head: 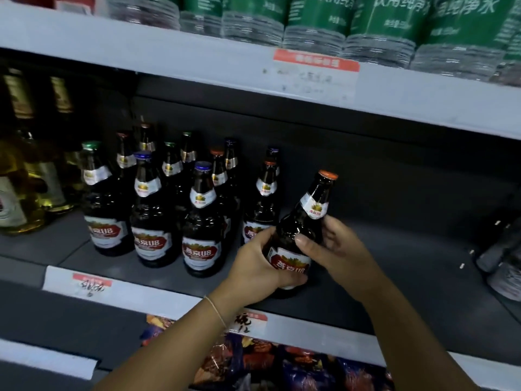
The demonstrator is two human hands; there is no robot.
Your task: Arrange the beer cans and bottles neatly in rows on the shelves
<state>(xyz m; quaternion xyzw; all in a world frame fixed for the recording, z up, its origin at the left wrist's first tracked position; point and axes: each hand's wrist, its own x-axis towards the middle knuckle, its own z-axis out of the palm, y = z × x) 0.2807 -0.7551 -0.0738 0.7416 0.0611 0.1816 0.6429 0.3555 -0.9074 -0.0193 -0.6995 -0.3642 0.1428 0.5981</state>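
Observation:
A dark brown beer bottle [307, 218] with an orange cap and a red-and-white label leans to the right, its base on the dark middle shelf [394, 277] near the front edge. My left hand [259, 266] grips its lower body around the label. My right hand [335, 249] holds its shoulder from the right, thumb across the glass. To the left stand several similar upright bottles [201, 221] in rough rows, with blue, green and orange caps. One bottle [262, 198] stands right behind the held one.
Pale yellow bottles [25, 176] stand at the far left of the shelf. Dark objects [501, 249] lie at the far right. Green-labelled water bottles [380, 26] fill the shelf above. Colourful snack bags [253, 359] sit below. Price tags [315, 74] hang on the shelf edges.

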